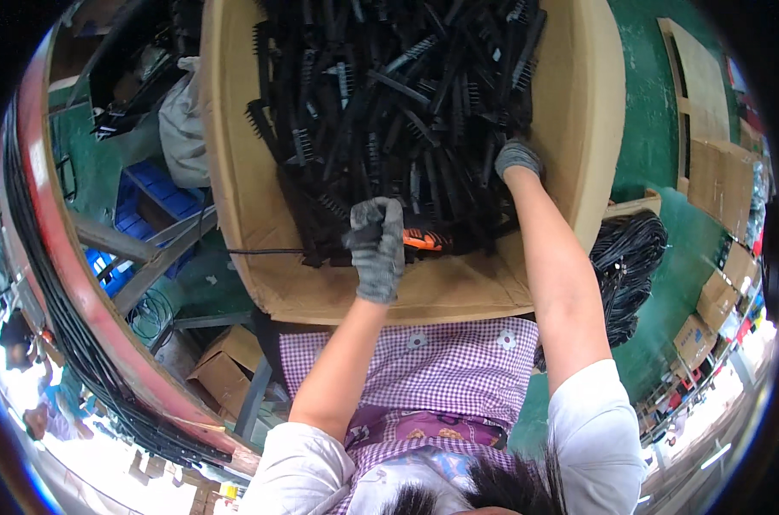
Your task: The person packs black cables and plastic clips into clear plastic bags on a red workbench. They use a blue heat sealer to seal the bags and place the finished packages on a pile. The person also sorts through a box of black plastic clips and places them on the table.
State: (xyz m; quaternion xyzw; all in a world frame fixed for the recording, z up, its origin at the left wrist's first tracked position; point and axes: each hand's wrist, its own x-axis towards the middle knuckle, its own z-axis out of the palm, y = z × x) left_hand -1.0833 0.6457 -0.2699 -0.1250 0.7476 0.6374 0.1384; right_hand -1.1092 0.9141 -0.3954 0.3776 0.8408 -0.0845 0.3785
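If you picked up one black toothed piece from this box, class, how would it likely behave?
The black toothed piece by the box's left wall would probably feel stiff: it looks straight, not sagging. Its teeth might snag, since pieces in the pile overlap. It seems unlikely to roll, given its uneven outline.

Floor: green, visible on both sides. Left side: a white sack (pixel 183 129) lies near a blue crate (pixel 168 197), with a grey metal frame (pixel 159 266) just beyond. An open brown carton (pixel 228 369) sits beside the frame's lower part. Black cables (pixel 39 283) run along a red rail (pixel 73 266), which curves near the edge of view. Right side: a thick coil of black cord (pixel 625 275); farther out, cardboard panels (pixel 717 184) and stacked small cartons (pixel 715 302).
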